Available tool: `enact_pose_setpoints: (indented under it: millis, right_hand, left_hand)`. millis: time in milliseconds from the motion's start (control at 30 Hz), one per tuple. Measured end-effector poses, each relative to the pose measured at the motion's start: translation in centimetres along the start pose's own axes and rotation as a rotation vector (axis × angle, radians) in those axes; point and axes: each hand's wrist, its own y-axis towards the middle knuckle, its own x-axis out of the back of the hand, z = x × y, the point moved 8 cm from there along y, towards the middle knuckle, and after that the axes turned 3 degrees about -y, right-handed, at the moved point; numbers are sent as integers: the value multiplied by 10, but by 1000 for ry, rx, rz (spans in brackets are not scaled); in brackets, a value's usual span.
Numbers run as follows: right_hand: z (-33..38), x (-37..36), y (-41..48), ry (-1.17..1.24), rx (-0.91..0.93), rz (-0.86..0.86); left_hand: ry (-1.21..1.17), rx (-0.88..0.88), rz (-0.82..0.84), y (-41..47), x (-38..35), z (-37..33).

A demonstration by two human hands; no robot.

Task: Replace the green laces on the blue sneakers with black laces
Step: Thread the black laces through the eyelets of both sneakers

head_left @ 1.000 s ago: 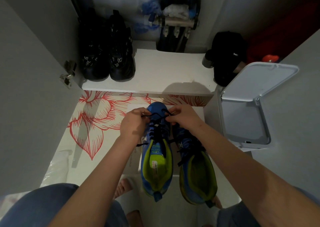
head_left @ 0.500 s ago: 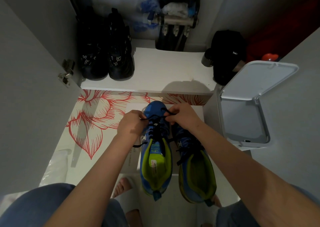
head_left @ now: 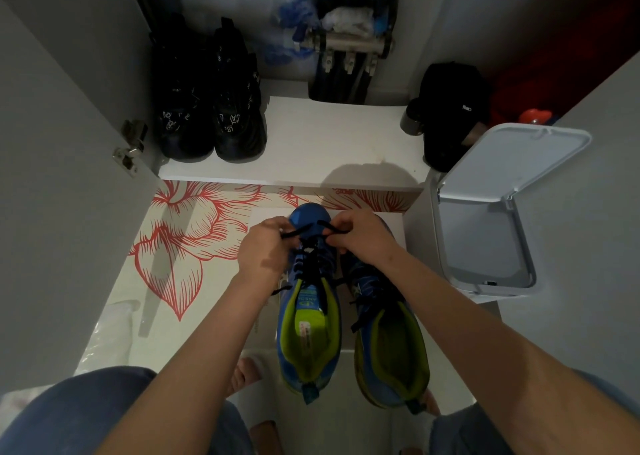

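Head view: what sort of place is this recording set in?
Probably a home entryway shoe cupboard: black boots on a white shelf, an open-lidded white bin beside it, blue sneakers being laced in front.

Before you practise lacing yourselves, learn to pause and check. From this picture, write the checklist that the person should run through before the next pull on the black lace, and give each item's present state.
1. Left hand pinches a black lace strand: ok.
2. Right hand pinches the other strand: ok.
3. Lace crosses above the tongue of the sneaker being laced: ok.
4. No green lace on that sneaker: ok, none shows.
5. Both strands equal in length: cannot tell, the hands cover them.
6. Second sneaker fully laced in black: cannot tell, partly hidden.
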Motion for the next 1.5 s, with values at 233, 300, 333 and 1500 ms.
enact_pose_setpoints:
  millis: [233,300,333,1500]
  right_hand:
    - [-5,-3,5,-16,-16,5]
    - [-5,-3,6,-46,2,-8]
    - [-5,-4,7,-61,11,-14]
    - [-11,-15,1,-52,120,57]
  left_hand:
    - [-56,27,20,-1,-6,3]
    - [-76,30,41,-2,-8,2]
    - [-68,24,40,-2,-8,2]
    - [-220,13,-5,-5,-1,8]
